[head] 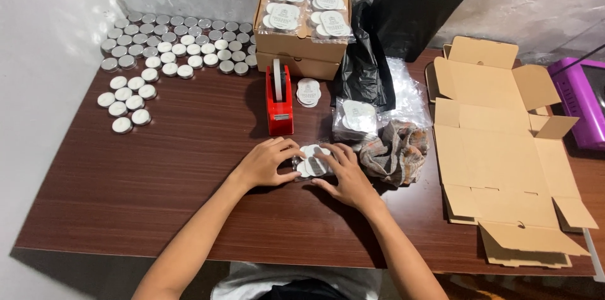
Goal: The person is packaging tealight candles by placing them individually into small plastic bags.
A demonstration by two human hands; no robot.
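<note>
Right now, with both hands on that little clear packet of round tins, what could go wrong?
1. The clear packet of tins is only pinched between the left hand and right hand; the tins might slide out of line.
2. The red tape dispenser stands just beyond the fingers, so a reach forward may catch its cutter.
3. The crumpled cloth beside the right hand could snag.

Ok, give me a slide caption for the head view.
Both hands, left and right, press a clear pack of tealights beside a red tape dispenser.

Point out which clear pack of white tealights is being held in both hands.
The pack at the table's front, between the left hand and right hand; the others lie untouched behind it.
</note>
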